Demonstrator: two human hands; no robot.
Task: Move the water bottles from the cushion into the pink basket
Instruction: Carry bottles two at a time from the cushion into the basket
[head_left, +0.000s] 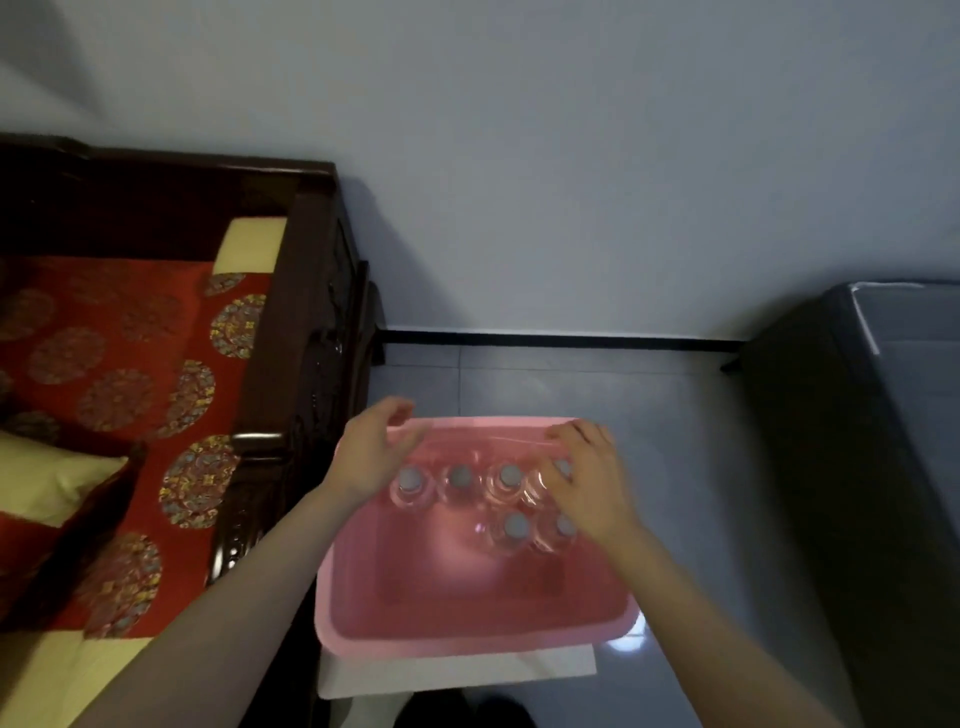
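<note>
My left hand hangs open and empty at the pink basket's ten o'clock corner, while my right hand, nearer, spreads loose and empty over the upright water bottles at one o'clock.

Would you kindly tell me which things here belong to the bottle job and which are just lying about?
Job: pink basket, six water bottles inside it, red cushion.
Lying about: yellow pillow, wooden sofa frame, dark cabinet, white mat.

Two bare forearms, uncovered as far as shown, left hand and right hand bare too, dark clothing or footwear between the arms, too blurred to tell which
</note>
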